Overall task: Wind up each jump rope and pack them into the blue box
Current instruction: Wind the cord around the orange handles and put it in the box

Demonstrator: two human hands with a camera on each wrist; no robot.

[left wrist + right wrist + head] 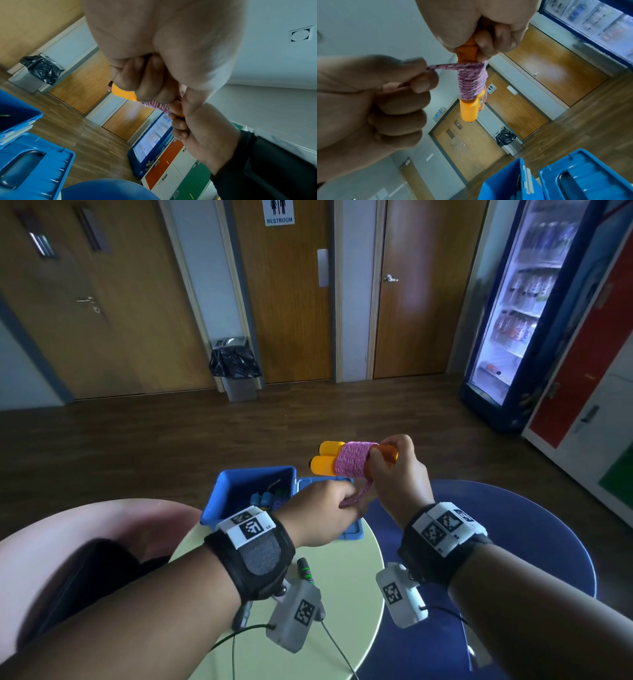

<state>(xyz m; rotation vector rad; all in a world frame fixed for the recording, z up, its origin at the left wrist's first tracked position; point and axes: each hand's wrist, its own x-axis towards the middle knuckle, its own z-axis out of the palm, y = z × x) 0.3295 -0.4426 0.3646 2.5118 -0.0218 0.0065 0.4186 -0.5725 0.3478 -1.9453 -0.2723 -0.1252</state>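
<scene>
A jump rope with orange handles [327,457] and pink cord wound round them [352,458] is held up over the table. My right hand [394,460] grips the two handles at their near end [467,52]. My left hand [329,508] pinches the loose end of the pink cord [440,67] and holds it taut just below the coil [471,81]. The blue box [222,491] stands open on the table behind my left hand, with a wound rope with blue handles [263,498] inside. In the left wrist view my left hand [154,92] covers most of the coil [157,106].
The box's blue lid [349,534] lies beside it on the round pale-green table [346,583]. A blue stool [513,525] is at the right, a pink seat [85,525] at the left. A bin with a black bag [236,368] and a drinks fridge [513,320] stand across the floor.
</scene>
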